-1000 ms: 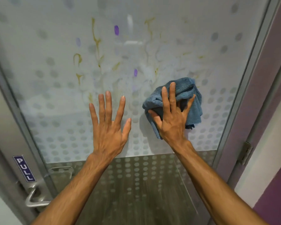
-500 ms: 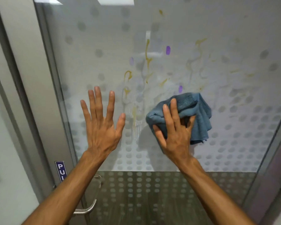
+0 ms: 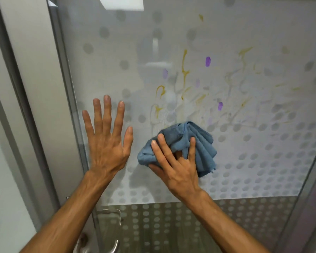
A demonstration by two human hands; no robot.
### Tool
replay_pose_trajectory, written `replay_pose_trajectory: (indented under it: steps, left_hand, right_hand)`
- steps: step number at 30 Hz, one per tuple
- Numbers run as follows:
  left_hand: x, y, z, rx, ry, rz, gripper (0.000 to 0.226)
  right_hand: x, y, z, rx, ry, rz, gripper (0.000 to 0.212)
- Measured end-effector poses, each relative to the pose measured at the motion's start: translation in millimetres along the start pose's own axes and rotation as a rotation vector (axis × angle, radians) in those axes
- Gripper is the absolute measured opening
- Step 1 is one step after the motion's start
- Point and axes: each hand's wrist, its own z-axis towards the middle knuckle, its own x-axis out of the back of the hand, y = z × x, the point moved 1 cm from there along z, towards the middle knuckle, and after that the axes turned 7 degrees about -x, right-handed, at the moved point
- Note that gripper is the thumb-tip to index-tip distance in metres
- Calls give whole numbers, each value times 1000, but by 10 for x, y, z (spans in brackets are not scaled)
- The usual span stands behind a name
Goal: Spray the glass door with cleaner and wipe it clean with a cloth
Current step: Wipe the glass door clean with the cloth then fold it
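Head view: right hand point(image 3: 177, 167), gripping the cloth point(image 3: 202, 143), has slid toward the flat-open left hand point(image 3: 107, 145).

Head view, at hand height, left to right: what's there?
left frame → left hand → cloth → right door edge

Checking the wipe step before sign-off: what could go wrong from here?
1. The cloth is bunched in the right hand, below most yellow streaks and purple spots; a wad may smear them rather than lift them.
2. The left hand lies flat on the glass and may leave prints.
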Motion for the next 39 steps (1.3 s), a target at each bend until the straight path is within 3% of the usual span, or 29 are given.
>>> replay_pose_trajectory:
  steps: [6,14,19,24,29,35,39]
  left_hand:
    - [36,-80,163,-4,54,-10,62]
    - [74,-4,328,16,78,-27,63]
    - [62,69,403,28,63,-33,64]
    - [30,99,369,45,31,-19,63]
    - [20,168,319,40,23,-25,61]
    - [19,272,318,68,1,-20,64]
    - [40,348,326,69,-2,-22,66]
  right_hand:
    - [40,11,821,-11,68,-43,59]
    - [187,208,1782,27,18,-79,63]
    - [311,559,2157,-234,60,-69,67]
    - [303,541,1784,-457,128,-27,64]
    - [251,313,1054,-324,76,-10,57]
    - [178,373,51,2,-14,-40,60]
    - [204,609,-61,115,-4,-53,54]
